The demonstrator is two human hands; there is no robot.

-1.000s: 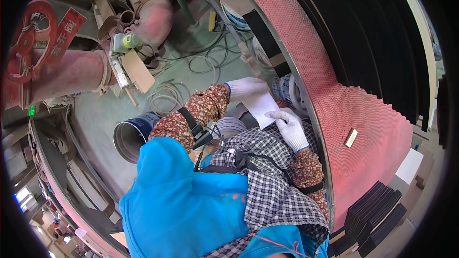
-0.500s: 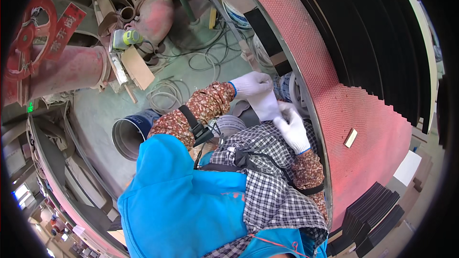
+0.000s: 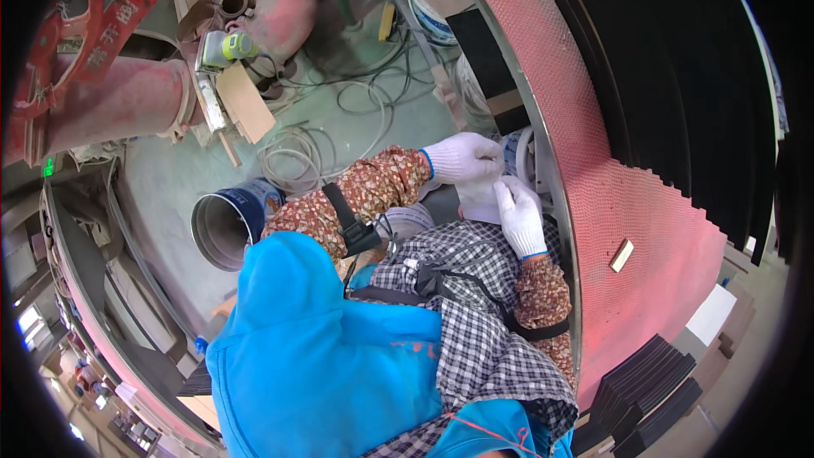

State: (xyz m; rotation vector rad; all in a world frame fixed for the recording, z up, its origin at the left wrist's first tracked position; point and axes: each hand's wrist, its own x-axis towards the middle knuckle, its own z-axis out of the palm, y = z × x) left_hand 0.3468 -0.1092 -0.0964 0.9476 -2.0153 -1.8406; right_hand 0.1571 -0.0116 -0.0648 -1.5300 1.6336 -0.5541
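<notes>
Over my lap, both gloved hands are on a thin whitish sheet [image 3: 477, 203], which looks like paper or sandpaper; its exact kind does not show. My left hand [image 3: 463, 158], in a white knit glove with a blue cuff, is closed on the sheet's upper part. At the sheet's right edge, my right hand [image 3: 519, 219], gloved the same way, pinches with thumb and fingers close together. The two sets of fingertips are only a little apart. Part of the sheet is hidden behind the gloves. A checked apron [image 3: 462, 267] lies just below it.
To my right stands a pink dimpled worktable [image 3: 653, 276] with a small pale block [image 3: 621, 255] and long black panels [image 3: 636, 59]. More dark panels [image 3: 649, 386] are stacked nearer. On the left are a blue bucket [image 3: 246, 214], coiled hose [image 3: 291, 155] and a yellow-green power tool [image 3: 227, 49].
My hands have come closer together, the left moving slightly right and down. The sheet, earlier stretched out flat between them, now looks shorter and partly bent. The view has shifted slightly.
</notes>
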